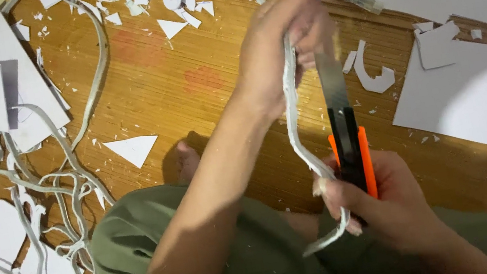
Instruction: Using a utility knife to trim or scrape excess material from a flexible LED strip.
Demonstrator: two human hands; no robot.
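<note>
Both hands are closed on one long white strip, with a knife blade running alongside it.

The right hand (384,199) is wrapped around an orange-and-black utility knife (350,152) and also pinches the lower end of the white strip (295,115), whose tail curls out below the fingers. The long blade (332,80) points up and away, just beside the strip. Above, the left hand (286,35) is clenched on the strip's upper part, so the strip hangs stretched between the two fists, bowing slightly in the middle. Under the arms are the person's green-clad knees (142,238). Beyond lies a wooden floor (183,88) littered with white scraps, a white triangle (133,150), a tangle of trimmed strips (52,206) on the left and a large white sheet (485,98) on the right.
</note>
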